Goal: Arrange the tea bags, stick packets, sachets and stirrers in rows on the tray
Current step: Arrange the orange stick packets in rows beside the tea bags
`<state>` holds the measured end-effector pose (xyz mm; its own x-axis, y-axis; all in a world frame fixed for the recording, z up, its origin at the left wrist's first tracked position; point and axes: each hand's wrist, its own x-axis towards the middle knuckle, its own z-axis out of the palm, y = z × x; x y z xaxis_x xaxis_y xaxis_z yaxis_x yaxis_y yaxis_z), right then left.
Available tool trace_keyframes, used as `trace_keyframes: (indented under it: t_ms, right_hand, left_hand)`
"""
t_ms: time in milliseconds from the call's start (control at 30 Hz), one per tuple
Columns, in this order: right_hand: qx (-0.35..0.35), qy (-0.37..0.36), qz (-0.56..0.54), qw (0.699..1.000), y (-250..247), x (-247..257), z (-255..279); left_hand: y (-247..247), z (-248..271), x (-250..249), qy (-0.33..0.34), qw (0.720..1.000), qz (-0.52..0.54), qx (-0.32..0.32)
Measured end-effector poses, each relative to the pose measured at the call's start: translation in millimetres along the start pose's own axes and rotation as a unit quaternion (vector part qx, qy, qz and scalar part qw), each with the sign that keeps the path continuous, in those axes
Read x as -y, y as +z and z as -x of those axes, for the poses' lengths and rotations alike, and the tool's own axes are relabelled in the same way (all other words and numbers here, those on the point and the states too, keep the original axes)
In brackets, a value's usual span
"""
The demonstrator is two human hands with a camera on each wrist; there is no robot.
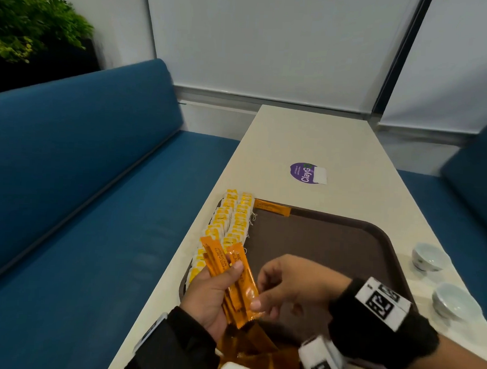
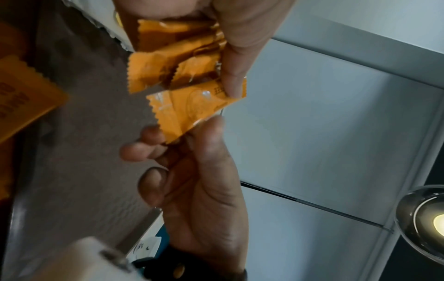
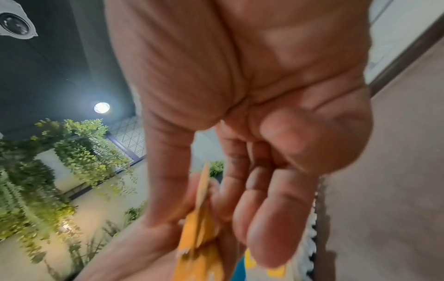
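Observation:
My left hand (image 1: 218,286) grips a fanned bunch of orange stick packets (image 1: 227,270) above the near left corner of the brown tray (image 1: 345,244). My right hand (image 1: 259,296) pinches the lower end of the front packet (image 2: 192,108) between thumb and fingers. In the left wrist view my left hand's thumb (image 2: 230,76) presses on the bunch. Yellow-and-white tea bags (image 1: 232,223) lie in two rows along the tray's left edge. One orange stick packet (image 1: 272,207) lies at the tray's far edge. More orange packets (image 1: 257,352) are heaped at the bottom of the head view.
Two small white cups (image 1: 426,258) (image 1: 452,302) stand on the cream table (image 1: 349,161) right of the tray. A purple sticker (image 1: 307,173) marks the table beyond the tray. Blue bench seats (image 1: 82,205) flank the table.

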<state>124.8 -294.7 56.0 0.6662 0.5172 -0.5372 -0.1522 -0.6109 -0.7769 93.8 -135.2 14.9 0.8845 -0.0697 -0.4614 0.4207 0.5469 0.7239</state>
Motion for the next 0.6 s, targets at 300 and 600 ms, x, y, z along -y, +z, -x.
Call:
trace_keyframes:
  t_ms: [300, 600]
  right_hand:
    - [-0.145, -0.016, -0.107, 0.984, 3, -15, 5]
    - [-0.421, 0.074, -0.094, 0.899, -108, -43, -77]
  left_hand:
    - [-6, 2, 5, -0.008, 0.999, 0.035, -0.027]
    - [-21, -2, 7, -0.086, 0.995, 0.055, -0.001]
